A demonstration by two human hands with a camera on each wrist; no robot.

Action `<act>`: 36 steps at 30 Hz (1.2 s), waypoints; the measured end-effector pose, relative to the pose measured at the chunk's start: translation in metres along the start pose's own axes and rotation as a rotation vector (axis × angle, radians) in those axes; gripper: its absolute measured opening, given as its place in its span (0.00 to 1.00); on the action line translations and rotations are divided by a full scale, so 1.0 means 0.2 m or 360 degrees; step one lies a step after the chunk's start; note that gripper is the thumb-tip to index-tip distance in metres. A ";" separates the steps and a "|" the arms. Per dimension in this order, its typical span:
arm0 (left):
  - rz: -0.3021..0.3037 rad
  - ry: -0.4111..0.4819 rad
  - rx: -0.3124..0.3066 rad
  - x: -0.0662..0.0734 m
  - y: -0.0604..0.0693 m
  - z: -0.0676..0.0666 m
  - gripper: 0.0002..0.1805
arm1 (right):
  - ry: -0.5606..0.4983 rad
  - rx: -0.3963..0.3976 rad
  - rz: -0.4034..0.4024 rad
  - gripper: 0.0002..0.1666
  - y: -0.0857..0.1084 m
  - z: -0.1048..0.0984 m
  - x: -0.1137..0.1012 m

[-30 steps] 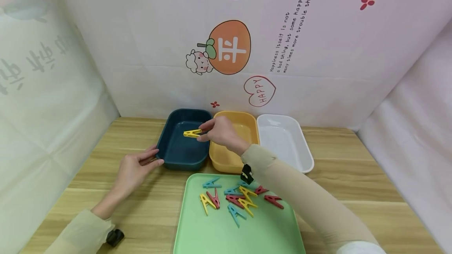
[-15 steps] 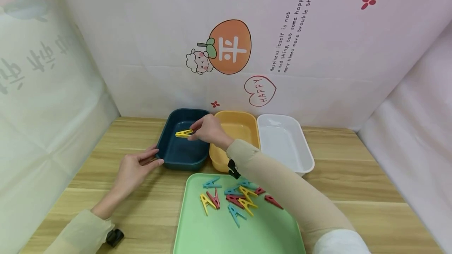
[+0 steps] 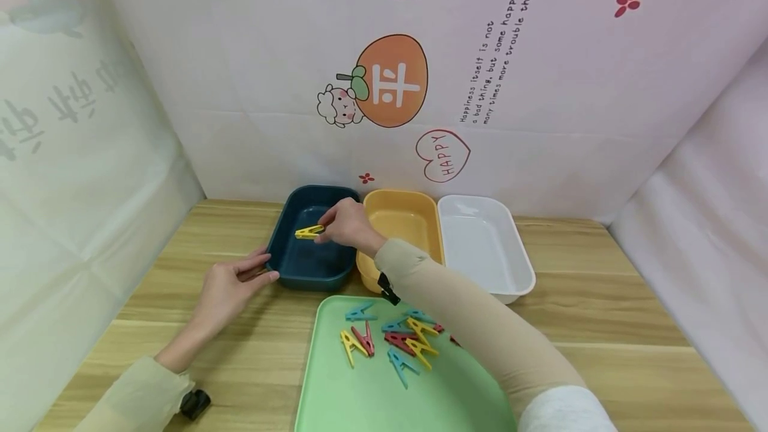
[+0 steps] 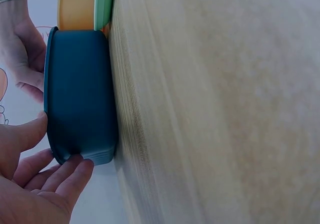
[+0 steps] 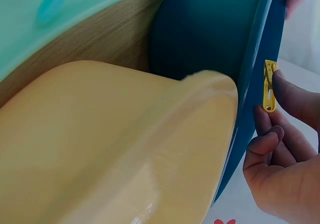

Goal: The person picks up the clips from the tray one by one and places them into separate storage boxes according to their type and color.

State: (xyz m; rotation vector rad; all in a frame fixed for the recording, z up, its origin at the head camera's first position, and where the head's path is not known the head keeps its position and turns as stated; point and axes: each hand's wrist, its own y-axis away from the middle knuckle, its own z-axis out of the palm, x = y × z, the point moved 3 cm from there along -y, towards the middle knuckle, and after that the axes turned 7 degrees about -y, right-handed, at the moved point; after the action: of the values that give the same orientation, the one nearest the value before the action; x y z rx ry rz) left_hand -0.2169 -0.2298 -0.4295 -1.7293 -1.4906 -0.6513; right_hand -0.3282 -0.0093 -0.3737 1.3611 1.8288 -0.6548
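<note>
Right hand (image 3: 348, 224), just below frame centre: grip pinched nearly closed, holding yellow clothespin (image 3: 309, 233) over dark blue bin (image 3: 312, 283). Left hand (image 3: 225, 292), lower left: grip unclenched, touching dark blue bin's lower-left corner. Other clothespins (image 3: 396, 339) lie on green tray (image 3: 384, 405), bottom centre.

Bright, even head view, dimmer left wrist, small glare (right wrist) on the yellow bin (image 5: 115, 139)

V-shaped yellow clip (image 3: 308, 233) | pinched by right-hand fingers (image 5: 295, 134), over blue bin (image 3: 315, 283) | bin upright, left-hand fingers (image 4: 72, 176) touching
</note>
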 end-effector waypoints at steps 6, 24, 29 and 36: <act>0.0009 -0.0002 0.0001 0.00 0.00 0.01 0.26 | 0.0029 -0.0052 0.0015 0.19 0.02 0.01 0.00; 0.0018 0.0014 0.0000 0.01 0.00 0.01 0.25 | -0.0006 -0.0088 -0.0150 0.15 0.18 -0.07 -0.01; 0.0003 -0.0006 0.0002 0.01 0.00 0.01 0.25 | -0.0004 -0.0077 -0.0185 0.14 0.27 -0.10 -0.02; -0.0017 0.0004 -0.0003 0.01 0.01 0.00 0.25 | 0.0038 -0.0061 -0.0217 0.12 0.42 -0.17 -0.01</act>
State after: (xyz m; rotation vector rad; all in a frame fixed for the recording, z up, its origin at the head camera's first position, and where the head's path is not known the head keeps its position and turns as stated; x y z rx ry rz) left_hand -0.2151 -0.2281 -0.4281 -1.7225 -1.4991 -0.6605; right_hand -0.2576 0.0400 -0.3490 1.2319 1.9566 -0.6724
